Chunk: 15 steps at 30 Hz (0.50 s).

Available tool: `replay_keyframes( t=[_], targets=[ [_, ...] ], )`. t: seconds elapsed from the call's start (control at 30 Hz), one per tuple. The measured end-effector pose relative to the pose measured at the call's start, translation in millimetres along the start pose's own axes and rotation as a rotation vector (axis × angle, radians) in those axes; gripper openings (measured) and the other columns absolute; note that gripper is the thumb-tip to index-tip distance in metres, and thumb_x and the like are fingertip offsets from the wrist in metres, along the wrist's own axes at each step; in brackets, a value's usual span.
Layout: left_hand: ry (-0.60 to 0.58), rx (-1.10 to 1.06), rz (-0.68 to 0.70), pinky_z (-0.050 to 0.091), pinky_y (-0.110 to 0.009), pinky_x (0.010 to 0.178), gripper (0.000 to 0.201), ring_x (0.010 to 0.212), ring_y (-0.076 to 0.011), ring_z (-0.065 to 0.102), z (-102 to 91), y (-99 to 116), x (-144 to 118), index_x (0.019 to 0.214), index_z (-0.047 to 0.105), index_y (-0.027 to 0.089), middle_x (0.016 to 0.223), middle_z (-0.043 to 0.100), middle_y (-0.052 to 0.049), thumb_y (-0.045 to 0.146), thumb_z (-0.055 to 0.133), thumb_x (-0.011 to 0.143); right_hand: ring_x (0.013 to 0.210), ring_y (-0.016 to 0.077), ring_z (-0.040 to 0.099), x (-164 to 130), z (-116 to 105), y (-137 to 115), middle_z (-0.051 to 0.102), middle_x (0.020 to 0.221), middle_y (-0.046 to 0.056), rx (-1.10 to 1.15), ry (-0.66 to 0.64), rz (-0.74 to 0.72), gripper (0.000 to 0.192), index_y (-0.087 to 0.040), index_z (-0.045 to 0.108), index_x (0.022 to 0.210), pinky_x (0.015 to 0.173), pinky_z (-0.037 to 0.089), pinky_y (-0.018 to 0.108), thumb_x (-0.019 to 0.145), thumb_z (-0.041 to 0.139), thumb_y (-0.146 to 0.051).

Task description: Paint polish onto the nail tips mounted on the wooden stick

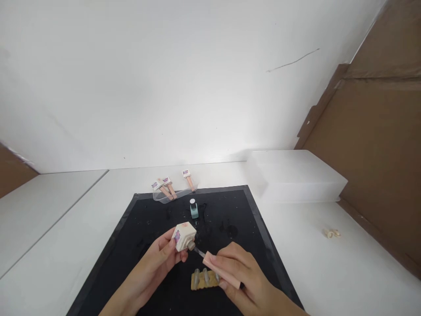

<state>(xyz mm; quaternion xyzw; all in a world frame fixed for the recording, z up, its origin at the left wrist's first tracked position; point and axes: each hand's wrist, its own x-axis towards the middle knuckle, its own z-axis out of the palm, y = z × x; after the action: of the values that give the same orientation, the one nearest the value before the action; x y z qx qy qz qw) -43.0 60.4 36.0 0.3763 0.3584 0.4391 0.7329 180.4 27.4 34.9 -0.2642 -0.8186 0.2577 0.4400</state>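
My left hand (pixel 162 255) is closed around a white nail polish bottle (pixel 184 235), which is tipped so its neck points down to the right. In my right hand (pixel 243 270) is the long pink brush cap (pixel 222 271). Its thin brush (pixel 199 251) reaches to the bottle's mouth; whether the tip is inside, I cannot tell. Below, on the black mat, lies a tan holder (pixel 204 283) with several greyish false nails (pixel 206 275) standing on it. The holder's right end is partly hidden by the cap and my right fingers.
A small teal bottle with a dark and white cap (pixel 194 210) stands on the black mat (pixel 144 232). Behind it, a clear tray (pixel 179 195) holds several pink-capped bottles (pixel 187 177). A white box (pixel 296 175) and small beige rings (pixel 331 233) are at right.
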Motion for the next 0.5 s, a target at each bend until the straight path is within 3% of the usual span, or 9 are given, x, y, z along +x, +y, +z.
replay_keyframes(
  t=[0.5],
  targets=[
    [-0.063,0.056,-0.026,0.036,-0.028,0.067,0.039,0.068,-0.0130,0.044,-1.7,-3.6,-2.4,0.100,0.064,0.021,0.080,0.054,-0.001,0.045,0.067,0.069,0.074,0.0181,0.054,-0.4,9.3,8.9,0.062,0.096,0.009,-0.126,0.026,-0.073,0.055,-0.023,0.036,0.137,0.063,0.047,0.030,0.085,0.044,-0.006]
  ],
)
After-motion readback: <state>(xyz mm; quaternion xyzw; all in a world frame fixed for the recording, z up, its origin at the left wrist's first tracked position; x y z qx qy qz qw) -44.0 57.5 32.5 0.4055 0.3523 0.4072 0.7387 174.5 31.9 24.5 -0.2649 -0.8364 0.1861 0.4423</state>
